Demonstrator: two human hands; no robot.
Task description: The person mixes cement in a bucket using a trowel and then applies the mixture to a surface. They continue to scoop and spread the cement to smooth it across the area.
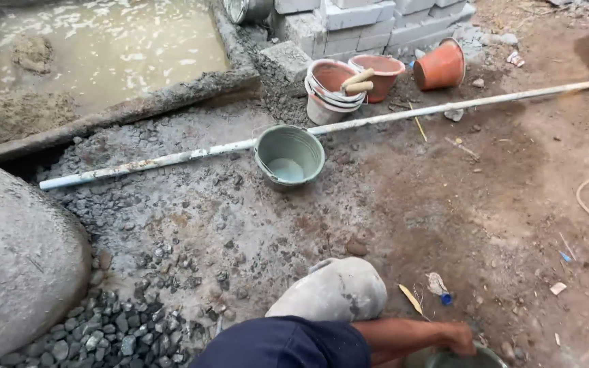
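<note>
Nearest the camera is a dark blue sleeve (pixel 288 344), and a bare forearm runs from it toward the lower right. Its hand (pixel 459 337) rests on the rim of a metal bowl (pixel 475 358) that the bottom edge of the picture cuts off. The fingers curl over the rim, probably to steady the bowl, but I cannot tell whether they clamp it or only lie on it. Nor can I tell for sure which of the person's hands this is, and the other does not show at all.

Just behind the arm sits a grey, cement-caked boot or knee (pixel 332 292), which suggests the person is crouched low over the ground.

Farther out a green bucket (pixel 289 157) leans tilted against a long white pipe (pixel 322 128) lying across the wet, gravelly dirt. The pipe seems to keep the bucket from rolling, and some pale slurry has pooled in the bucket's lower side. Beyond it stand stacked orange and white pails (pixel 332 85) with a wooden handle poking out, and one orange pail (pixel 440 66) lies tipped on its side by a wall of grey blocks (pixel 369 20).

At upper left is a basin of muddy water (pixel 103 48); at left, a large rounded boulder (pixel 15 266) beside loose dark gravel (pixel 114 330).
</note>
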